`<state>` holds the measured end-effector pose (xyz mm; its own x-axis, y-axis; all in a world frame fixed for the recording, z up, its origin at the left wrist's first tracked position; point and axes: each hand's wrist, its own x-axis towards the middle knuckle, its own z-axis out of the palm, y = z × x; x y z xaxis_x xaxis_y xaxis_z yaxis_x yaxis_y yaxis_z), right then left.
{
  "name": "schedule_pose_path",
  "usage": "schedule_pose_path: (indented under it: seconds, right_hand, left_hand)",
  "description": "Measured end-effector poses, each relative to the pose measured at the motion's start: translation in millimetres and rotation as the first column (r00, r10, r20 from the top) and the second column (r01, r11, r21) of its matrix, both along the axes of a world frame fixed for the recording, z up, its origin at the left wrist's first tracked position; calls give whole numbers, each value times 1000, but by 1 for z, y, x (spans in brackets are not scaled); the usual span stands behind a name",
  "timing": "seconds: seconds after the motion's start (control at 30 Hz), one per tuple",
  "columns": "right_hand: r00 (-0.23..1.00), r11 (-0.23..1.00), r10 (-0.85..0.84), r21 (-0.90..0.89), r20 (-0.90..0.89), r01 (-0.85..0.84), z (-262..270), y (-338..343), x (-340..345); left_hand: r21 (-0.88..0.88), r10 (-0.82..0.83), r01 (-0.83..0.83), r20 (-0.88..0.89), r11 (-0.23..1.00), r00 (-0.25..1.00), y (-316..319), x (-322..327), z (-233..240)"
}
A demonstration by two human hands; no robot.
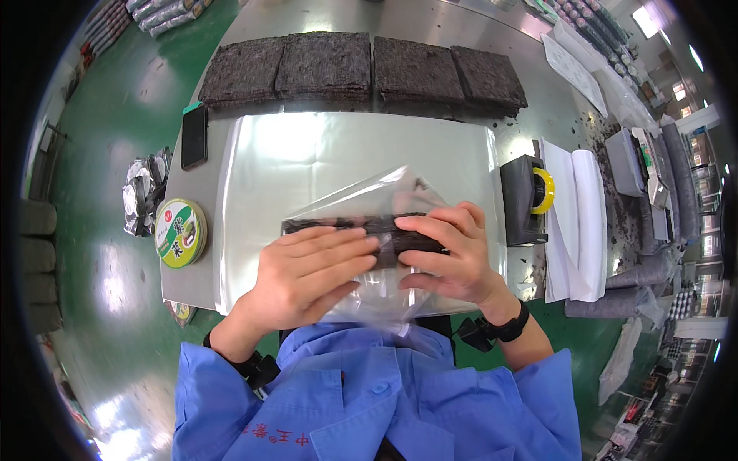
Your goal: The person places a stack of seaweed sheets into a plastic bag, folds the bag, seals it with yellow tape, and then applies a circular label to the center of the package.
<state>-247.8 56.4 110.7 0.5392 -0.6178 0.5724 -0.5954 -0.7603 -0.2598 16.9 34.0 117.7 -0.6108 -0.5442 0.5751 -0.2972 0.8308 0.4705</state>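
Note:
A dark slab that looks like pressed dried seaweed point(383, 222) lies on a pale plastic sheet point(369, 135) before me, with clear film point(360, 190) around it. The film sticks up in a loose flap on the far side and hangs loose on the near side. Flat across the slab's left half lies my left hand point(314, 274), fingers together and thumb at the near side. My right hand point(452, 248) has its curled fingers spread over the right half, pressing film against it. Beneath both palms, the slab's underside is hidden.
Several dark seaweed-like blocks point(324, 66) stand in a row along the sheet's far edge. At left are a phone point(194, 138) and a stack of round labels point(180, 233). A tape dispenser point(513, 210) and rolled white paper point(587, 225) lie right; crumbs litter the metal table point(568, 124).

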Motion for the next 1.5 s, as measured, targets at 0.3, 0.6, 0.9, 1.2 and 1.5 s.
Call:
schedule_pose_path:
  seconds: [0.3, 0.6, 0.9, 1.2, 1.5]
  right_hand:
    - [951, 980, 4, 189, 309, -66, 48, 23, 28]
    - [928, 666, -249, 745, 277, -44, 32, 14, 24]
    - [906, 542, -393, 836, 156, 91, 50, -2, 25]
    - [896, -56, -321, 938, 307, -341, 40, -55, -13]
    - [906, 539, -342, 842, 249, -28, 31, -1, 5]
  left_hand:
    - [156, -65, 49, 97, 986, 993, 8, 4, 3]
    - [415, -132, 127, -16, 901, 991, 5, 7, 16]
    - [851, 44, 8, -37, 525, 998, -39, -1, 14]
    - [936, 57, 30, -53, 351, 997, -12, -1, 13]
    - [955, 189, 78, -136, 287, 972, -10, -3, 7]
